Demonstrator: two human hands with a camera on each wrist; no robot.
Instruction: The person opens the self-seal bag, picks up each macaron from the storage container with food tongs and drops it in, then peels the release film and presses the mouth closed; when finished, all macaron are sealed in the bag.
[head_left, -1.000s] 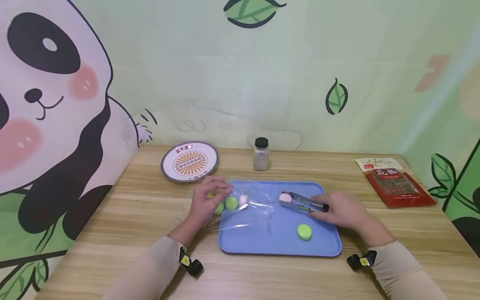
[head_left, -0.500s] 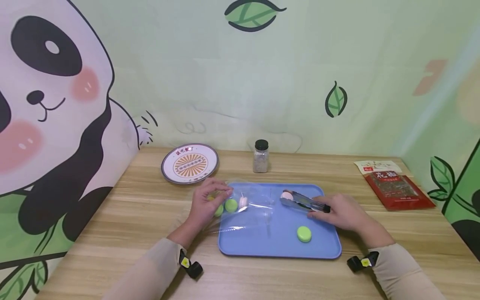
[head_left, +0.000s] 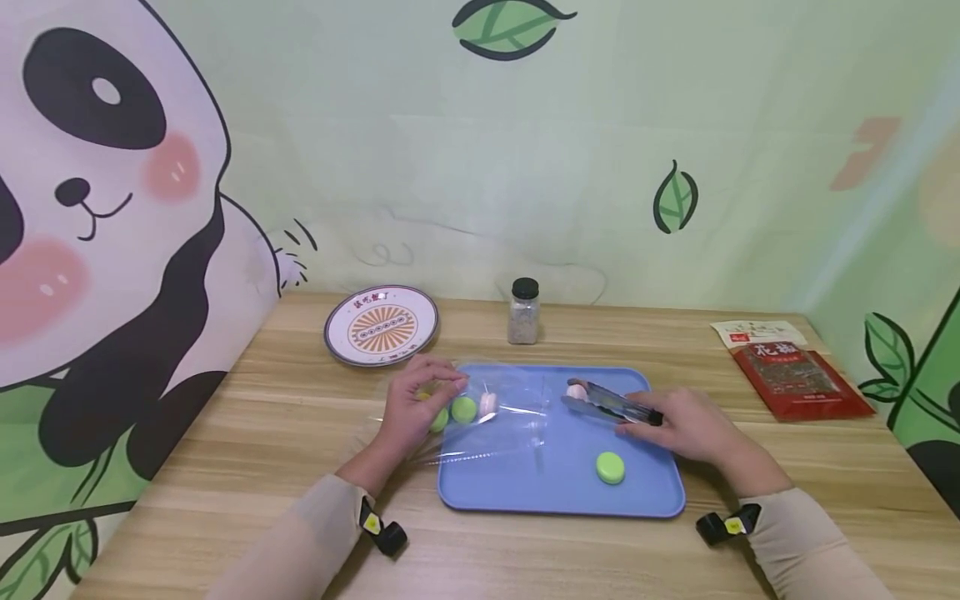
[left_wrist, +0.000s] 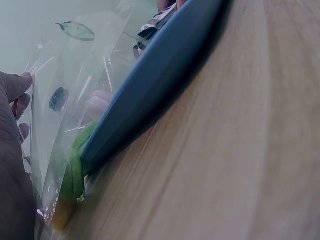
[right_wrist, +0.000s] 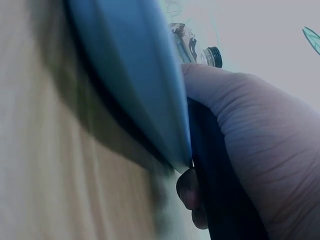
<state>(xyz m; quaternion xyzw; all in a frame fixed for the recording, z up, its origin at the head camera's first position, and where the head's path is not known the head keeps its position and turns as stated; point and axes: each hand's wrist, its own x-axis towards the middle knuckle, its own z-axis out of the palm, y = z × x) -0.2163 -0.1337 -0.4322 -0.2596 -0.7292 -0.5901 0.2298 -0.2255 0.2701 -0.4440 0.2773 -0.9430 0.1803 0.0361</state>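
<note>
While the left hand (head_left: 408, 408) pinches the clear bag (head_left: 480, 408) open, the right hand (head_left: 686, 427) should keep its metal tongs (head_left: 609, 404) squeezed gently on the pink macaron (head_left: 576, 391), level.

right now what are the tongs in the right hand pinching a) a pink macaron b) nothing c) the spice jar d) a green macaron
a: in the head view the metal tongs gripped by the right hand close on a pink macaron above the blue tray, while the loose green macaron lies untouched on the tray.
</note>
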